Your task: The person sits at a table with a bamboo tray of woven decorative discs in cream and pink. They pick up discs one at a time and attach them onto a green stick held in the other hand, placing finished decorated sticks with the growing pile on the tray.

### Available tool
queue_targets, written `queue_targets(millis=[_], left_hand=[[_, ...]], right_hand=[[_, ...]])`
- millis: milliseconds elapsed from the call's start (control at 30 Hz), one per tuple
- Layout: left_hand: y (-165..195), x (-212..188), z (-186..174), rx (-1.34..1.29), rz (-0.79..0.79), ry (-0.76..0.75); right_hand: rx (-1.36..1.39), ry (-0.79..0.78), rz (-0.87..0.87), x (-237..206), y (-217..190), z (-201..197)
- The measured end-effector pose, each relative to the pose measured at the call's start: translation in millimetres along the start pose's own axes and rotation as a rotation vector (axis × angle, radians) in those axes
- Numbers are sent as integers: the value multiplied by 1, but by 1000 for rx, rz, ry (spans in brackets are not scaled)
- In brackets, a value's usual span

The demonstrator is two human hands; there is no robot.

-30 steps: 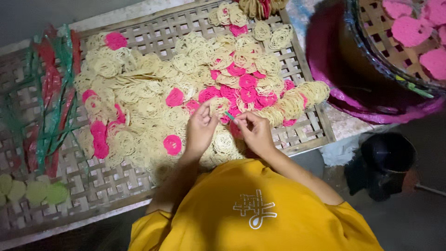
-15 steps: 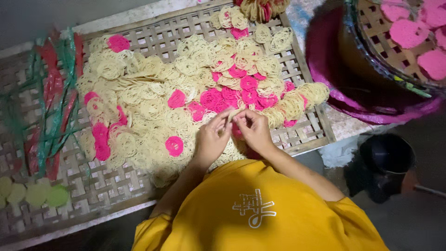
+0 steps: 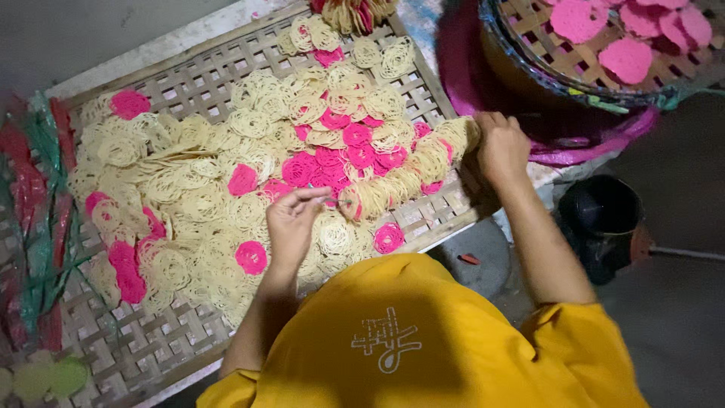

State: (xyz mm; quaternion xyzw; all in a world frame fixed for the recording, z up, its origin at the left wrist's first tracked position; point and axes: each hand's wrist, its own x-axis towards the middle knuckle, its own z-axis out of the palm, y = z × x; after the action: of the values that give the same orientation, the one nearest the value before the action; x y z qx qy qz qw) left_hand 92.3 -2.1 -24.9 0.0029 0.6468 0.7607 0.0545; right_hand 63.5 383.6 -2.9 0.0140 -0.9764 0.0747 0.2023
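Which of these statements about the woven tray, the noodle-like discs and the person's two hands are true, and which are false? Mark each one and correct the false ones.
1. The right hand grips the end of a row of cream discs at the edge of the woven tray. True.
2. The left hand rests on the black pot. False: it pinches something small above the discs.
3. All the discs on the tray are pink. False: most are cream, some pink.
4. The round basket at top right holds pink discs. True.
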Motion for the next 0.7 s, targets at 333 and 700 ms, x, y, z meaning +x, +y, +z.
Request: queue_targets(millis=[333,700], left_hand=[[11,35,-27,-173,25,162],[-3,33,-32,-131,-23,167]], right_hand=[[-188,-17,-100,-15,34,4],[-191,21,-96,-16,41,8]])
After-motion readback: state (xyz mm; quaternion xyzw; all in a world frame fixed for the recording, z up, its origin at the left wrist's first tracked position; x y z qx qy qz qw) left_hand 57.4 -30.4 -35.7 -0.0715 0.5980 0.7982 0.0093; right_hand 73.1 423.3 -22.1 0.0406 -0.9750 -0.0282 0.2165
